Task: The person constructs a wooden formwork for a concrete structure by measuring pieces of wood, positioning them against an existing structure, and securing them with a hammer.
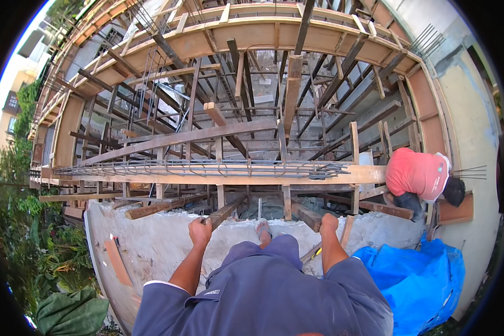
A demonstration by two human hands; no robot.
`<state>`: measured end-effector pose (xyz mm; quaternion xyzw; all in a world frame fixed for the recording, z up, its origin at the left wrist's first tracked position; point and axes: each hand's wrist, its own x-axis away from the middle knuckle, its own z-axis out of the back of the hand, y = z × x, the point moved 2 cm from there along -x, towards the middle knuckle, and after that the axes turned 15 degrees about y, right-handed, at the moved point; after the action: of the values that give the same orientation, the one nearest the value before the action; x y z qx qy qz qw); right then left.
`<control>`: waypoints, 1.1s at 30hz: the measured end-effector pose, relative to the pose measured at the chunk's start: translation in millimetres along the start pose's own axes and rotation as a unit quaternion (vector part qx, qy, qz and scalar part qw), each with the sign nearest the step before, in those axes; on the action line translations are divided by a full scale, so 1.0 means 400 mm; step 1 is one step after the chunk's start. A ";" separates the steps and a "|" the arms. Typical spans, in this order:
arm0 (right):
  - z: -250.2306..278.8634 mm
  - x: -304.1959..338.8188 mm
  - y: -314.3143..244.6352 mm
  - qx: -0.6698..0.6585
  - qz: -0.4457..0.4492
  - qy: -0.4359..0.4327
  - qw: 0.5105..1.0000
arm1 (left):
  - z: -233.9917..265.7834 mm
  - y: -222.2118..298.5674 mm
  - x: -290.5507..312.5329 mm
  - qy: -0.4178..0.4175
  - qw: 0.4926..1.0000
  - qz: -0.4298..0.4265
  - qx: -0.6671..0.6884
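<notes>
My left hand (200,231) is closed at the near end of a dark wooden timber (228,210) that points away from me over the slab edge. My right hand (329,223) is closed as well, against the near end of a second timber (306,214). The fingers of both hands are partly hidden. Beyond the timbers, a long cage of steel rebar (207,168) lies along a pale wooden formwork beam (285,177) running across the view. My sandalled foot (264,231) stands on the slab between my hands.
A co-worker in a red shirt (413,173) crouches at the beam's right end. A blue tarp (417,280) lies at right on the rough concrete slab (162,252). Deep framing with props (292,84) drops beyond the edge. A loose board (118,263) lies left; greenery borders it.
</notes>
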<state>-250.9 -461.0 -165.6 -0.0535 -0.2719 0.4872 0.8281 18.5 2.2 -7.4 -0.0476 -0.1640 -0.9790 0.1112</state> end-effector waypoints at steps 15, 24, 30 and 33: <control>-0.012 -0.001 0.014 -0.007 0.000 0.019 1.000 | 0.000 -0.021 0.004 0.009 1.000 -0.008 0.015; 0.011 -0.005 -0.012 0.028 0.039 0.010 0.999 | 0.002 0.017 0.003 0.008 1.000 -0.010 0.024; 0.016 0.012 -0.020 -0.020 0.004 0.007 1.000 | 0.003 0.015 0.001 0.021 0.999 -0.032 0.030; 0.006 -0.034 0.002 0.007 0.022 0.010 1.000 | -0.009 0.024 0.010 0.022 0.999 -0.032 0.025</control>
<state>-258.0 -472.4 -169.2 -0.0589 -0.2594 0.5069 0.8199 16.5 -8.8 -7.3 -0.0183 -0.1873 -0.9785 0.0844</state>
